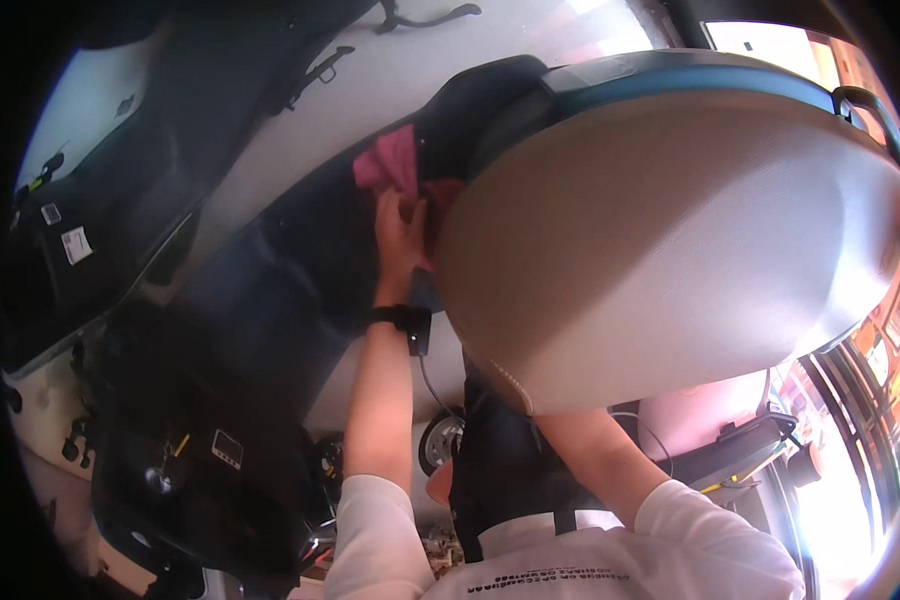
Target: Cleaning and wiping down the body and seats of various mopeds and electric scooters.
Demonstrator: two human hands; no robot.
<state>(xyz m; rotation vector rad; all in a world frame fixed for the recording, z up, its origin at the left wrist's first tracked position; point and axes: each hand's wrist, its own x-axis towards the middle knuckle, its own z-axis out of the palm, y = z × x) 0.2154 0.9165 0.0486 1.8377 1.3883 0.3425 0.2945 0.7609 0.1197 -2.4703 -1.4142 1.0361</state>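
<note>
— Head view: where's the left hand [400, 225]?
— Frame centre, pressing a pink rag [390, 165] against the dark panel [290, 270]. Rag's looking soft, light; bunching it would grip best.
— Right hand?
— Hiding behind the seat [670, 230]; can't tell.

My left hand [400, 228] presses a pink cloth [395, 165] against a dark panel [290, 270] at centre frame. A large pale padded seat [670, 240] fills the right and hides my right hand.
</note>
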